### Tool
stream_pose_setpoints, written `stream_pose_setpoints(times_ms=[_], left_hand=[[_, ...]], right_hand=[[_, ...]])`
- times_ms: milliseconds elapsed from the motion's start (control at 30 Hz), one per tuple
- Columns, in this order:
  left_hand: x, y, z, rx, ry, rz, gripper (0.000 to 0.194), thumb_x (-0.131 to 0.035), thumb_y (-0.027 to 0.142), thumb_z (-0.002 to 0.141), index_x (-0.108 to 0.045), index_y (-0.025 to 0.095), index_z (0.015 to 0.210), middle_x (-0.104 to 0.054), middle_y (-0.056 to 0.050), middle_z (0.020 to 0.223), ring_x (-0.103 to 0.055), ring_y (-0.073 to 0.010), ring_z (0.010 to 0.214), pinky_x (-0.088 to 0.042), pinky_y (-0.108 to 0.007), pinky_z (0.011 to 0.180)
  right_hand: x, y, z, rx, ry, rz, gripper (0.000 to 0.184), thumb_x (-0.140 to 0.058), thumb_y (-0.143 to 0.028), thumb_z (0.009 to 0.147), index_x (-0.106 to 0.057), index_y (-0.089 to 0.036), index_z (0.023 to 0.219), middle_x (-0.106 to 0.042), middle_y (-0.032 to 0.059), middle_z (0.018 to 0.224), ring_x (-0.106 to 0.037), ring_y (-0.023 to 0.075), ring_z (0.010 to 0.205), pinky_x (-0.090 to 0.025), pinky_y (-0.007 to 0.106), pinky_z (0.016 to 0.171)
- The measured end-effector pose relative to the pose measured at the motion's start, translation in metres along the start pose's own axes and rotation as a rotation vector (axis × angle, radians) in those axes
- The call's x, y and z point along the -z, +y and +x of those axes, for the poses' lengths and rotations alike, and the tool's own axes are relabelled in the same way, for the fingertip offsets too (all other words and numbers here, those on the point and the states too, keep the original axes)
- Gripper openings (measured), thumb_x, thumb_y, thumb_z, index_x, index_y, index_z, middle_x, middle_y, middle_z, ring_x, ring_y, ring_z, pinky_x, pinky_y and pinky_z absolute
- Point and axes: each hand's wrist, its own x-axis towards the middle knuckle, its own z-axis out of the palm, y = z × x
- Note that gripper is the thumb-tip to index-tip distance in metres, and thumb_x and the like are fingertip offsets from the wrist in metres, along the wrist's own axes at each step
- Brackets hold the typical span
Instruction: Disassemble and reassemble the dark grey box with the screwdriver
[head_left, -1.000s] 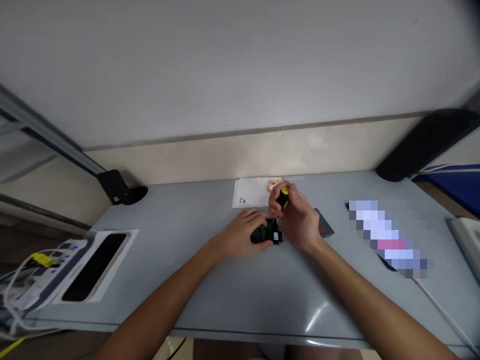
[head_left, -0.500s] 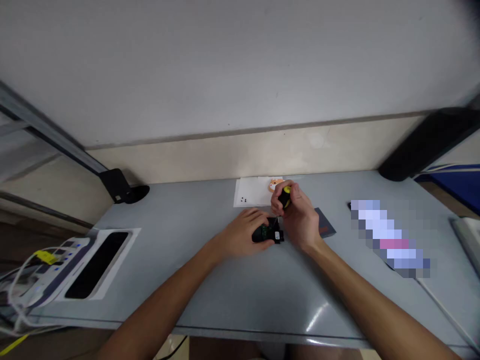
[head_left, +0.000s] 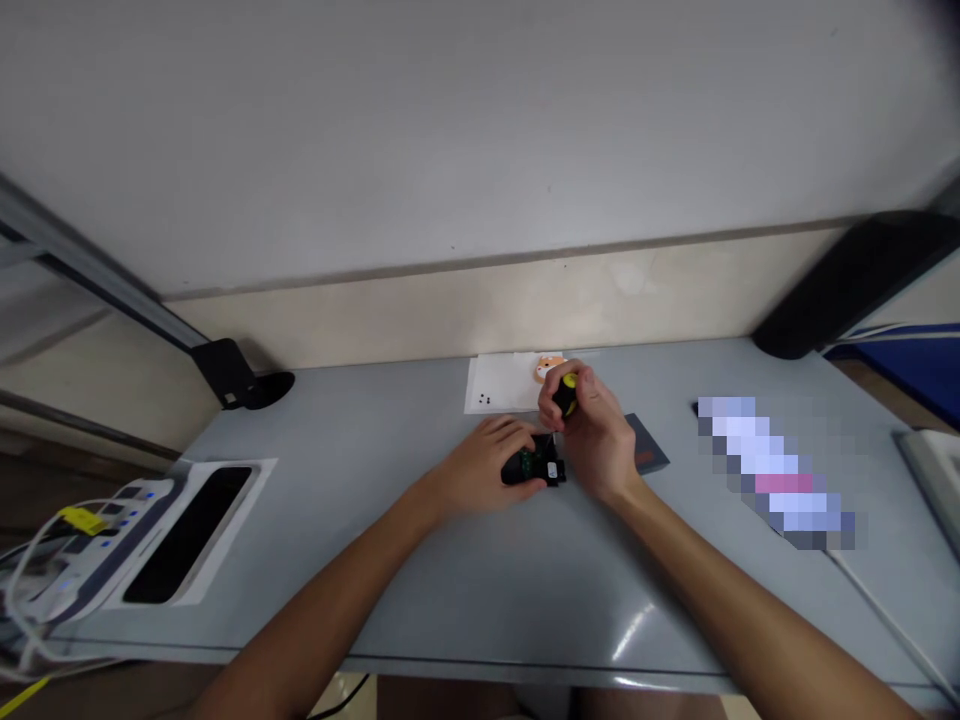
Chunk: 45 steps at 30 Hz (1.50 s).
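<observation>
My left hand (head_left: 484,465) is closed around a small black device with a green circuit board (head_left: 534,466), pinning it on the grey table. A white label shows near the device's right end. Wrapped in the fingers of my right hand (head_left: 600,440) is a screwdriver (head_left: 568,392) with a black and yellow handle. It points down, and its thin shaft reaches the upper edge of the device; the tip's exact contact is too small to make out. Behind both hands lies a white paper sheet (head_left: 502,380) with several tiny dark pieces, probably screws, and an orange-and-white round item (head_left: 549,369).
A dark flat box (head_left: 646,446) lies partly behind my right wrist. Farther right is a blurred-out phone-like device (head_left: 776,475) with a white cable. At left are a black phone-shaped slab (head_left: 191,535) on paper and a power strip (head_left: 112,550) with cables. Black stands (head_left: 832,290) flank the back.
The whole view has shifted slightly. Both hands keep the same grip, and the screwdriver handle is turned or tilted a little differently.
</observation>
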Motion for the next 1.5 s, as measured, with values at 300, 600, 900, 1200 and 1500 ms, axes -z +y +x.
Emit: stream_pose_setpoints(times_ms=[300,600,900,1200,1500], left_hand=[[0.0004,0.0003,0.0005,-0.003,0.006,-0.012,0.025,-0.080,0.031,0.087,-0.059,0.023,0.099,-0.072,-0.008,0.125,-0.065,-0.0285,0.121,-0.049,-0.046,0.108],[0.0017,0.0002,-0.0003,-0.012,0.008,-0.027,0.023,-0.078,0.031,0.088,-0.060,0.024,0.101,-0.072,-0.008,0.123,-0.064,-0.0289,0.122,-0.049,-0.047,0.109],[0.0023,0.0000,0.0008,0.002,-0.009,-0.020,0.025,-0.079,0.031,0.087,-0.059,0.024,0.100,-0.072,-0.007,0.125,-0.064,-0.0284,0.123,-0.049,-0.046,0.109],[0.0019,0.0002,0.0004,0.003,-0.003,-0.026,0.025,-0.080,0.031,0.086,-0.060,0.024,0.100,-0.072,-0.007,0.124,-0.063,-0.0287,0.125,-0.049,-0.046,0.110],[0.0022,0.0000,0.0000,0.002,-0.005,-0.038,0.025,-0.079,0.032,0.088,-0.060,0.024,0.102,-0.071,-0.008,0.125,-0.063,-0.0288,0.124,-0.049,-0.046,0.109]], right_hand=[[0.0019,-0.0005,0.0036,-0.040,0.014,0.069,0.042,-0.062,-0.062,0.094,-0.059,-0.022,0.081,-0.044,-0.0036,0.063,-0.038,0.0112,0.055,-0.033,0.029,0.057],[0.0014,-0.0015,0.0034,-0.015,0.018,0.034,0.043,-0.063,-0.062,0.094,-0.060,-0.022,0.080,-0.045,-0.0034,0.063,-0.038,0.0113,0.056,-0.031,0.029,0.056],[0.0002,-0.0016,0.0032,-0.043,0.032,0.021,0.044,-0.064,-0.065,0.091,-0.059,-0.022,0.079,-0.044,-0.0040,0.062,-0.035,0.0116,0.055,-0.028,0.029,0.056],[-0.0016,-0.0011,0.0020,-0.037,0.022,0.040,0.043,-0.064,-0.064,0.091,-0.059,-0.023,0.079,-0.045,-0.0027,0.063,-0.036,0.0125,0.057,-0.031,0.029,0.055],[0.0017,-0.0012,0.0048,-0.022,0.040,0.007,0.043,-0.063,-0.063,0.093,-0.058,-0.023,0.078,-0.044,-0.0037,0.062,-0.036,0.0113,0.055,-0.031,0.029,0.056]])
